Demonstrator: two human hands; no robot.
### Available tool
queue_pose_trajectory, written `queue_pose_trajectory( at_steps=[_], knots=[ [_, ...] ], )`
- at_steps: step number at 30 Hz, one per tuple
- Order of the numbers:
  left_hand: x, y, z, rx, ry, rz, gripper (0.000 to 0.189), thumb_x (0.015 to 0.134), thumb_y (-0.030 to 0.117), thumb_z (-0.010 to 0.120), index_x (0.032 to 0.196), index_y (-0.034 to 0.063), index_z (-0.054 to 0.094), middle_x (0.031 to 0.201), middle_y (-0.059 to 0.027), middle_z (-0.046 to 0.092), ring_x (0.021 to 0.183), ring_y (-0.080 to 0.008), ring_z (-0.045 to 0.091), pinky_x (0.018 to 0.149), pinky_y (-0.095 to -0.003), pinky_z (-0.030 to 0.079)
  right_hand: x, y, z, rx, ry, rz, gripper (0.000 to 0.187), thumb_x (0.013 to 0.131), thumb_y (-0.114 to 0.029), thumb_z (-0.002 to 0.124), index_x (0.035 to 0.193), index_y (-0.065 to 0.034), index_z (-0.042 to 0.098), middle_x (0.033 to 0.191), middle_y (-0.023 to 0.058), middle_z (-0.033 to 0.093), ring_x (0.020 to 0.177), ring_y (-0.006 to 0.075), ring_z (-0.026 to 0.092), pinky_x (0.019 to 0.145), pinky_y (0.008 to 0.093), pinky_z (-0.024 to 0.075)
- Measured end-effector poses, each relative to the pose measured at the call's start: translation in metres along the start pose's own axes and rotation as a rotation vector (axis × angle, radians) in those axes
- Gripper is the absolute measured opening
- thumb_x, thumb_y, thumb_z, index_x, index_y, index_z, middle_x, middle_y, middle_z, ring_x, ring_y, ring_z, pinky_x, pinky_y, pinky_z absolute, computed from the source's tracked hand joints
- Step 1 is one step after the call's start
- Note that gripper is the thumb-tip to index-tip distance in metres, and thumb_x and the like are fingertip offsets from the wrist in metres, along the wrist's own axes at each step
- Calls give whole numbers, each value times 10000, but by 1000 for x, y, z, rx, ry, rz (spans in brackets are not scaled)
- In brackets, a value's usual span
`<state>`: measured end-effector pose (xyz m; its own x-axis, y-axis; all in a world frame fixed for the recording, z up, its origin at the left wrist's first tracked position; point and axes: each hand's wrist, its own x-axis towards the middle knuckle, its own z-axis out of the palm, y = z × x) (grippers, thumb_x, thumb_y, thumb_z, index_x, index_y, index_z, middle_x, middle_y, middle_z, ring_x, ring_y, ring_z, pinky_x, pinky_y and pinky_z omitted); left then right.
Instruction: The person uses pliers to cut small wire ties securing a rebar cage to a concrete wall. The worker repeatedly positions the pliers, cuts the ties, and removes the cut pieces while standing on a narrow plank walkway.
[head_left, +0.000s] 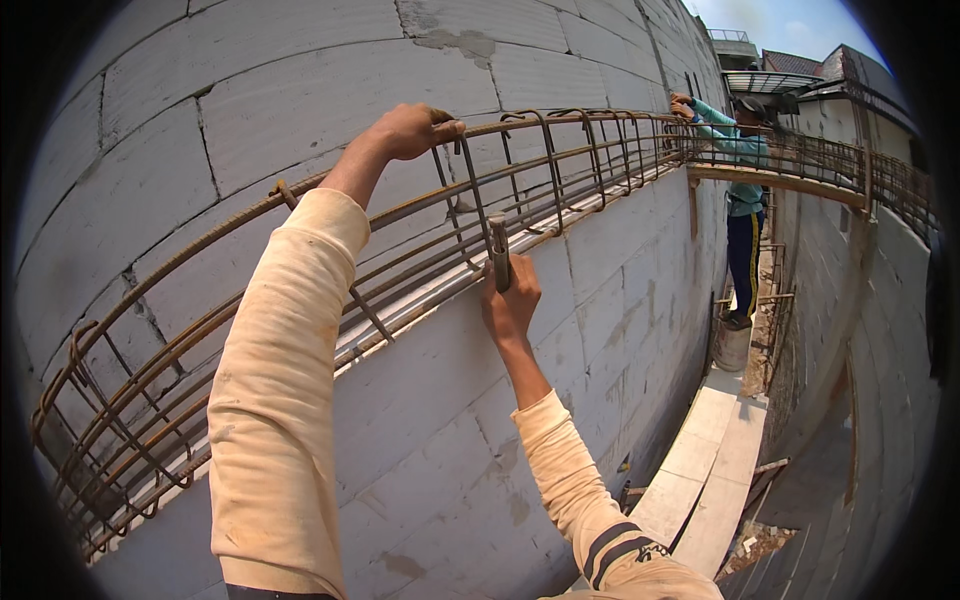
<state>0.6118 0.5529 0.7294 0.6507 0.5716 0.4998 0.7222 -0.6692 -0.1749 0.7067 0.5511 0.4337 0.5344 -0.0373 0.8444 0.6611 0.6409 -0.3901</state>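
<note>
A long rebar cage (555, 161) with square stirrups lies along the top of a light block wall (465, 390). My left hand (416, 131) rests on the cage's upper bar, its fingers curled over the bar beside the top of a stirrup (471, 180). Lower and to the right, my right hand (512, 296) is closed around a metal hand tool (499, 255) that points upward beside the cage's lower bars; its exact kind cannot be told. A yellowish tie (279, 187) sits on the upper bar left of my left forearm.
A taller block wall (300, 82) rises behind the cage. At the right, a co-worker (745, 187) stands on a bucket (731, 346), both hands at the wall. Pale planks (701, 465) run below. A timber board (780, 184) supports another stretch of cage spanning to the right-hand wall.
</note>
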Motion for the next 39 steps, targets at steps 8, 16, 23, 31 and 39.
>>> queue_pose_trajectory(
  at_steps=[8, 16, 23, 31, 39],
  knots=[
    [9, -9, 11, 30, 134, 50, 620, 945, 693, 575, 1255, 186, 750, 1165, -144, 761, 1145, -336, 706, 956, -487, 568, 5, 11, -4, 75, -57, -61, 230, 978, -194, 630, 829, -26, 581, 750, 122, 576, 700, 350, 585, 627, 454, 465],
    [11, -11, 13, 94, 191, 33, 638, 926, 720, 586, 1142, 160, 801, 983, -157, 781, 937, -322, 752, 827, -484, 592, 2, 9, -3, 101, -73, -142, 253, 979, -187, 640, 808, -15, 569, 752, 141, 563, 672, 359, 574, 596, 443, 461],
    [7, -16, 10, 98, 181, 79, 611, 967, 674, 575, 1124, 128, 800, 897, -184, 764, 884, -342, 742, 786, -477, 581, -2, 7, -2, 79, -60, -98, 187, 955, -146, 659, 846, -11, 589, 776, 154, 564, 671, 373, 562, 595, 449, 459],
    [-4, -4, 5, 123, 142, -78, 652, 998, 640, 543, 1202, 52, 736, 1016, -222, 753, 1023, -384, 722, 886, -514, 561, -6, 1, 1, 54, -31, -70, 56, 894, -51, 663, 903, -18, 618, 811, 152, 600, 746, 379, 609, 647, 455, 504],
    [-12, 4, 4, 161, 148, -116, 684, 991, 673, 511, 1176, 57, 743, 1017, -200, 756, 1027, -370, 730, 870, -520, 575, -6, -2, -6, -36, -41, -149, 91, 887, -29, 671, 974, -13, 649, 911, 139, 648, 851, 353, 659, 697, 440, 552]
  ],
)
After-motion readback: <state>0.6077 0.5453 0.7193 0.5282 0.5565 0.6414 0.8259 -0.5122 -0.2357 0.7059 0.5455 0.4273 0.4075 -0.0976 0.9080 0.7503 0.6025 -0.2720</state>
